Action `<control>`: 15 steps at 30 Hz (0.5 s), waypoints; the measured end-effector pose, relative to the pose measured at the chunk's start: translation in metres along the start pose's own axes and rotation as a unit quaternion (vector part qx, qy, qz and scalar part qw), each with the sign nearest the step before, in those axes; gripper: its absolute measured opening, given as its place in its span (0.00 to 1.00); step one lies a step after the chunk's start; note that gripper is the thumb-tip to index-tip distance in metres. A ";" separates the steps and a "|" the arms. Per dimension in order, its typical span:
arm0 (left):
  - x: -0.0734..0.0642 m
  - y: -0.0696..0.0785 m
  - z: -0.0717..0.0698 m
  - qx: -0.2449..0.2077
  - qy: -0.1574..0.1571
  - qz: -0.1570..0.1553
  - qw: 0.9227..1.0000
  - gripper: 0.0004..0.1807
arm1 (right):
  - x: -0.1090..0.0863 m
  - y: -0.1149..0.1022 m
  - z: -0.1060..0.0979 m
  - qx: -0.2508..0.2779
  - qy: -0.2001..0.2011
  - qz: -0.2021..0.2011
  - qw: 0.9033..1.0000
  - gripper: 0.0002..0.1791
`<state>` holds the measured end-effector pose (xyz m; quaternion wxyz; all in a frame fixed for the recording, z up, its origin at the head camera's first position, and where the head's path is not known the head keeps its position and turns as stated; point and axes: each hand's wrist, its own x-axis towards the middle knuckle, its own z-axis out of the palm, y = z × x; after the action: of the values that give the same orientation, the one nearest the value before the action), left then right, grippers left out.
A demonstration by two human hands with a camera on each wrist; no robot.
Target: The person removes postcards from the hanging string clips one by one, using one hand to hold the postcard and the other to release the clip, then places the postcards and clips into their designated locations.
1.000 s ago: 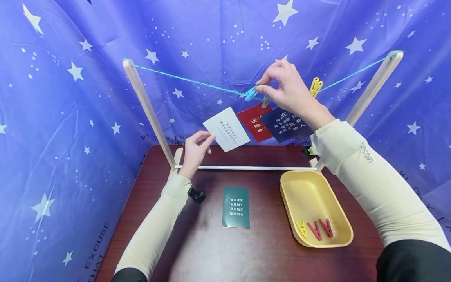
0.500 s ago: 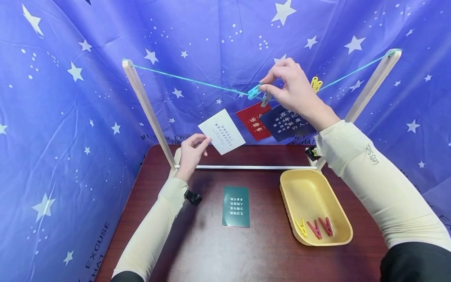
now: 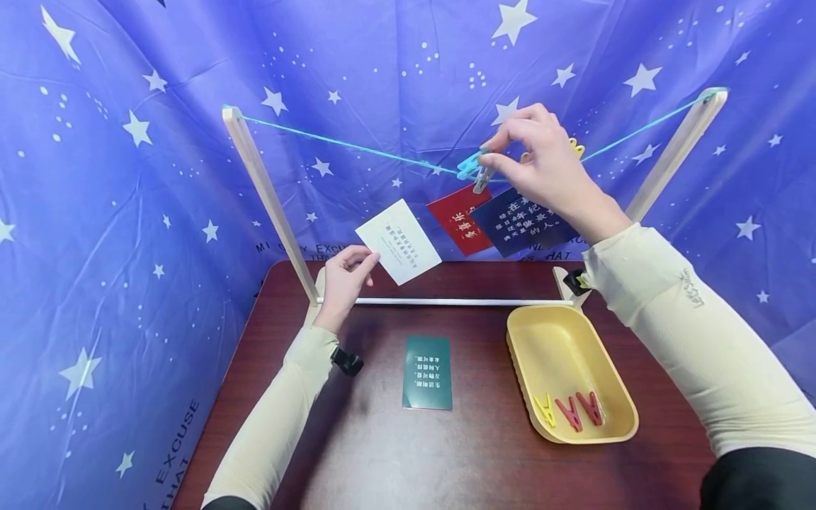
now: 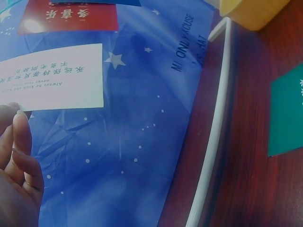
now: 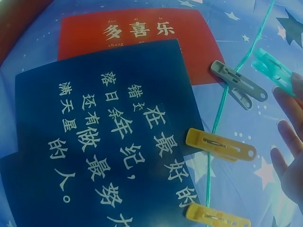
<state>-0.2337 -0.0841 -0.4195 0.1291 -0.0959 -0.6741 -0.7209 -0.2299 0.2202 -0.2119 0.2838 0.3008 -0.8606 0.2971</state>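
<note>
My left hand [image 3: 346, 282] pinches a white printed card [image 3: 400, 242] by its left corner, holding it tilted in the air below the turquoise string [image 3: 350, 146]. Between thumb and fingertips, my right hand [image 3: 545, 161] grips a turquoise clothespin [image 3: 469, 166]. In the right wrist view this clothespin [image 5: 273, 70] is apart from the string. A red card [image 3: 454, 221] hangs there by a grey clothespin [image 5: 239, 84]. Overlapping it, a dark blue card [image 5: 102, 142] hangs from a yellow clothespin [image 5: 220, 144] and a second yellow one [image 5: 218, 216].
A green card [image 3: 427, 373] lies on the dark red tabletop [image 3: 382, 453]. To its right stands a yellow tray [image 3: 554, 347] holding a yellow clothespin [image 3: 545, 411] and two red clothespins [image 3: 569, 414]. Wooden posts [image 3: 268, 198] carry the string; a white rod [image 3: 446, 302] runs between their feet.
My right hand has moved right with the turquoise clothespin, now overlapping the grey one in the head view. My left hand has drawn the white card left and slightly down, away from the red card.
</note>
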 end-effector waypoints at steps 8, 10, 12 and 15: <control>-0.005 -0.004 -0.003 0.010 -0.004 0.013 1.000 0.09 | -0.011 -0.005 -0.009 -0.005 0.008 0.001 1.000 0.05; -0.006 -0.003 -0.003 0.017 -0.004 0.016 1.000 0.09 | -0.014 -0.006 -0.011 -0.005 0.015 -0.013 1.000 0.06; -0.007 -0.003 -0.005 0.023 -0.003 0.017 1.000 0.09 | -0.017 -0.006 -0.013 -0.003 0.021 -0.026 0.999 0.05; -0.007 -0.004 -0.006 0.027 -0.002 0.015 1.000 0.09 | -0.021 -0.006 -0.016 -0.004 0.024 -0.035 0.999 0.06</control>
<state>-0.2278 -0.0895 -0.4261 0.1410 -0.1040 -0.6921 -0.7002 -0.2066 0.2343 -0.2136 0.3157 0.3226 -0.8438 0.2903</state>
